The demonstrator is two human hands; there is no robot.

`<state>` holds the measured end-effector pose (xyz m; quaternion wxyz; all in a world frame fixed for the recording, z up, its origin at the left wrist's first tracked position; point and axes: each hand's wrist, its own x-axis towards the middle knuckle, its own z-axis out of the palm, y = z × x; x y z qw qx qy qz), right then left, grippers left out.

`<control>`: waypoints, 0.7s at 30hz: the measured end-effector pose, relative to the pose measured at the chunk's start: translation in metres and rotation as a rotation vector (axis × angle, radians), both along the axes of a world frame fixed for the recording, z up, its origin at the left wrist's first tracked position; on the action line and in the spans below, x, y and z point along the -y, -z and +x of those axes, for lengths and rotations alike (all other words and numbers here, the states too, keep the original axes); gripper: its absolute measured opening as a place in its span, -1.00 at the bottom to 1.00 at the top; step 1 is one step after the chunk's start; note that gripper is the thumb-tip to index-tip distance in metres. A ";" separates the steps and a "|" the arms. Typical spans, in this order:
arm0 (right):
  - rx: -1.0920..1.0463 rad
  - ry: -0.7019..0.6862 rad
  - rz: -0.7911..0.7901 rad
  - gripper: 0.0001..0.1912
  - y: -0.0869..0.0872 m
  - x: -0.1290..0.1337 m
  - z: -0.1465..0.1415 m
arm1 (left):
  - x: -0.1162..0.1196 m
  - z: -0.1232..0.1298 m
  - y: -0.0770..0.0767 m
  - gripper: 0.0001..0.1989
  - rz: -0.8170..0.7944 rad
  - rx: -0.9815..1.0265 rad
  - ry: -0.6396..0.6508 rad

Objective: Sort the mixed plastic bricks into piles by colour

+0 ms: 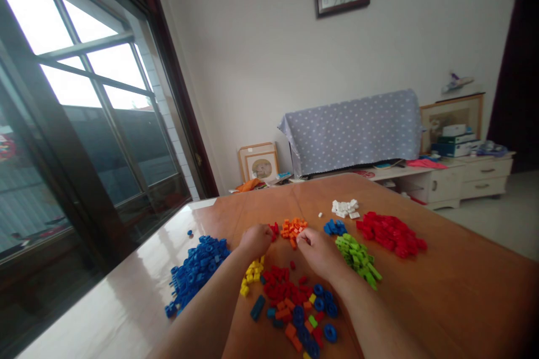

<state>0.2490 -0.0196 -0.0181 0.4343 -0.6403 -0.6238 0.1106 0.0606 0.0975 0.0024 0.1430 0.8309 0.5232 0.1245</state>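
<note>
My left hand (256,239) is closed, its fingertips beside a few small red bricks (274,230). What those fingers hold, if anything, is hidden. My right hand (318,251) is also closed, in a pinch at the near right edge of a pile of orange bricks (292,228). An orange brick (293,243) lies right at its fingertips; whether it is gripped I cannot tell. Between my forearms spreads a mixed heap of red bricks (280,286), blue round pieces (330,332) and other colours. Yellow bricks (252,272) sit beside my left forearm, partly covered by it.
On the wooden table (455,286), a large blue pile (197,263) stands left. Green bricks (359,258), a large red pile (391,233), a small blue pile (334,227) and white bricks (345,208) lie right. Beyond the table is a low white cabinet (446,185).
</note>
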 end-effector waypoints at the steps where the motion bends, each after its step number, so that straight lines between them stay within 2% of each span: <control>1: -0.003 0.002 0.000 -0.76 -0.001 0.000 0.000 | 0.003 0.002 -0.001 -0.79 0.007 -0.008 0.028; 8: -0.014 0.011 -0.003 -0.76 -0.004 0.003 0.000 | 0.041 0.021 -0.003 -0.79 0.013 -0.067 0.283; 12: -0.012 0.005 0.001 -0.75 -0.003 0.003 0.001 | 0.054 0.024 0.000 -0.83 0.002 -0.140 0.330; 16: -0.017 0.010 0.011 -0.74 -0.003 0.004 0.001 | 0.042 0.017 0.001 -0.81 0.031 -0.084 0.272; 21: -0.033 0.017 0.013 -0.74 -0.005 0.004 0.001 | 0.012 -0.005 -0.011 -0.72 0.099 -0.065 0.162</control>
